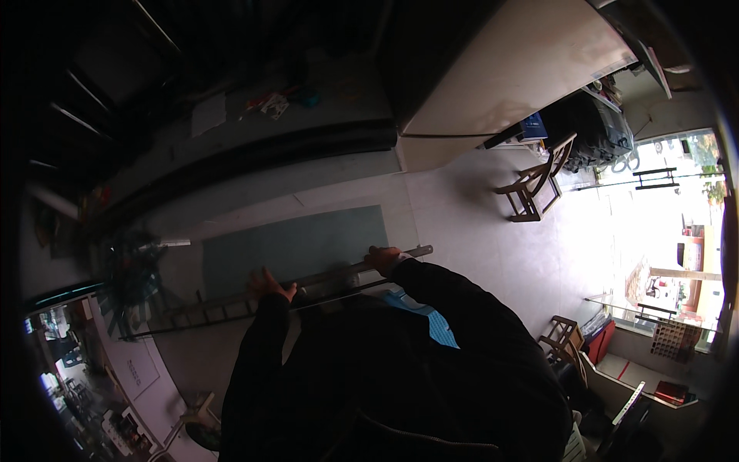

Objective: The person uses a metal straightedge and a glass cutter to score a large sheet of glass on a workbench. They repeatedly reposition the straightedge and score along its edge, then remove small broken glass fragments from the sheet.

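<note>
My left hand (269,283) and my right hand (382,258) both rest on a long grey straight bar (332,273). The bar runs slantwise along the near edge of a greenish glass sheet (296,245). My right hand grips the bar close to its right end. My left hand presses on it about a forearm's length further left. The sheet lies flat on a pale work surface (231,223). My dark sleeves and jacket hide what is below the bar near me.
A ladder-like dark frame (192,314) extends left from the bar. Papers and small items (265,104) lie on the far side of the surface. A wooden chair (535,185) stands on the pale floor at right, near a bright doorway (662,223). More wooden furniture (562,335) sits lower right.
</note>
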`<state>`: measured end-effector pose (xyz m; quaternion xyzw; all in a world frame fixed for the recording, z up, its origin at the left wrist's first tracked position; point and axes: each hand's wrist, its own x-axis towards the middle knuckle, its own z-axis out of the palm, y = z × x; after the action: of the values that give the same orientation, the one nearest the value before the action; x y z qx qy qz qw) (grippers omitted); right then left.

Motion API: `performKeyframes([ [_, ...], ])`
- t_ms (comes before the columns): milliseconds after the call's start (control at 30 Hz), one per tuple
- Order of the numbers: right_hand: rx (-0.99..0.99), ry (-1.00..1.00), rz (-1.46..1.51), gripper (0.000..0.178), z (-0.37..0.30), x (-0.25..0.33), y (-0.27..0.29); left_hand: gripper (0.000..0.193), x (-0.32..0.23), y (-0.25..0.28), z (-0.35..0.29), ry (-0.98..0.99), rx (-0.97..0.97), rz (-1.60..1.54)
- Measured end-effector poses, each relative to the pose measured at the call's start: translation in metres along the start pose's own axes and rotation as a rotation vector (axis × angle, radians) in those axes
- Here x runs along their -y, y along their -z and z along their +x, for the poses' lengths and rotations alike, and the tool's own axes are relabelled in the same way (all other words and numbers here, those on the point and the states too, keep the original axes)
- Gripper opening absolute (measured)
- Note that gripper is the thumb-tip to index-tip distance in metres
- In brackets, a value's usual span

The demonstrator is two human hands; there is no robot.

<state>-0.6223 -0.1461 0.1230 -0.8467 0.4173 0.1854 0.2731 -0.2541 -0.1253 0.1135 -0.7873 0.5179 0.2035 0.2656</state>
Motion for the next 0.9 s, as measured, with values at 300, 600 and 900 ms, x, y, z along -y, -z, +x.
performKeyframes([
  [300, 0.079, -0.087, -0.029, 0.04, -0.017, -0.029, -0.008, 0.114, 0.001, 0.003, 0.0, 0.004, 0.086, -0.033],
  [600, 0.078, -0.168, 0.005, 0.034, -0.04, -0.053, -0.007, 0.113, -0.002, 0.009, -0.007, 0.005, 0.07, -0.046],
  [900, 0.048, -0.121, -0.046, 0.032, -0.059, -0.067, -0.001, 0.112, -0.003, 0.013, -0.006, 0.019, 0.098, -0.039],
])
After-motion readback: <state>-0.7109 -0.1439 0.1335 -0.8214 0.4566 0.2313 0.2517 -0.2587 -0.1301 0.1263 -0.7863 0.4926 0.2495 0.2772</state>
